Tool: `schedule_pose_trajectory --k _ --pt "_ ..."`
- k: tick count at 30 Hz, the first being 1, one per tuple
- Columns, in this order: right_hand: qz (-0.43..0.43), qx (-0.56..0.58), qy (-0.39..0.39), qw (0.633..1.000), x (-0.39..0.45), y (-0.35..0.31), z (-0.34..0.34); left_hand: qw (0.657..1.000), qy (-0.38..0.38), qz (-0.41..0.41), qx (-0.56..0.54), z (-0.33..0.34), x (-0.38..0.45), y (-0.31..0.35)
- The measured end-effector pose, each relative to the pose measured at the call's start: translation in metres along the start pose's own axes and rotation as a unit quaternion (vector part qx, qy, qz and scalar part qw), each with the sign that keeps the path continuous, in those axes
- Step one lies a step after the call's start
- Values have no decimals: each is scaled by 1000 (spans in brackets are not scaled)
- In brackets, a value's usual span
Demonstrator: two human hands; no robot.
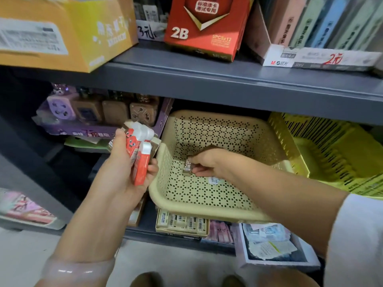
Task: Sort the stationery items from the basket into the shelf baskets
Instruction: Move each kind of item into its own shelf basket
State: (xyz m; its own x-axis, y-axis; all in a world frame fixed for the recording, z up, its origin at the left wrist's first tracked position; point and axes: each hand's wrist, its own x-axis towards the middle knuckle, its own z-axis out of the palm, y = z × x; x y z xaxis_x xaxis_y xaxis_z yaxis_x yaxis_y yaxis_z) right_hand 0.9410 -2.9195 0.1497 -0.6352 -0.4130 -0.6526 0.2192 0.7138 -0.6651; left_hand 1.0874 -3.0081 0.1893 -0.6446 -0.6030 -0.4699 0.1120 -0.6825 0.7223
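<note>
A beige perforated basket [259,129] juts out from the lower shelf, tilted toward me. Inside it, my right hand [207,162] pinches a small brown eraser marked 2B [187,167] just above the basket floor. My left hand [122,168], to the left of the basket, grips a bundle of several erasers [141,150], with red-and-white sleeves and a brown one among them. A small white label [213,180] lies on the basket floor below my right hand.
A yellow slotted basket [331,154] sits to the right of the beige one. Purple and brown sharpener boxes [93,114] fill the shelf to the left. The upper shelf [207,79] carries a red 2B box [207,27]. Eraser boxes [182,222] lie under the beige basket.
</note>
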Motion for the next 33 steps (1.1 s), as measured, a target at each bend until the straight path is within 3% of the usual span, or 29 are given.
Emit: schedule_pose_trajectory --k 4,8,17,19,22,24,26,29,33 --pt "-1 28 2 1000 4 -5 -1 1000 -24 17 6 5 0 1" --pt "-48 42 93 994 19 -16 7 998 1 59 28 14 3 -1" --pt "-86 -46 136 986 18 -21 10 995 5 95 37 20 8 -3" --pt "-151 -26 148 977 2 -25 4 994 5 100 44 22 7 -4" --pt "-311 118 88 939 -44 -23 8 993 17 111 45 22 7 -6" --pt "-410 104 78 903 -72 -18 16 992 29 114 45 23 6 -7" --pt "-454 53 88 885 -89 -14 25 993 18 115 23 24 5 -8" --pt "-455 28 113 883 -93 -11 32 991 34 129 17 26 2 -10" --pt "-406 150 95 896 -83 -15 19 986 57 155 -8 21 2 -7"
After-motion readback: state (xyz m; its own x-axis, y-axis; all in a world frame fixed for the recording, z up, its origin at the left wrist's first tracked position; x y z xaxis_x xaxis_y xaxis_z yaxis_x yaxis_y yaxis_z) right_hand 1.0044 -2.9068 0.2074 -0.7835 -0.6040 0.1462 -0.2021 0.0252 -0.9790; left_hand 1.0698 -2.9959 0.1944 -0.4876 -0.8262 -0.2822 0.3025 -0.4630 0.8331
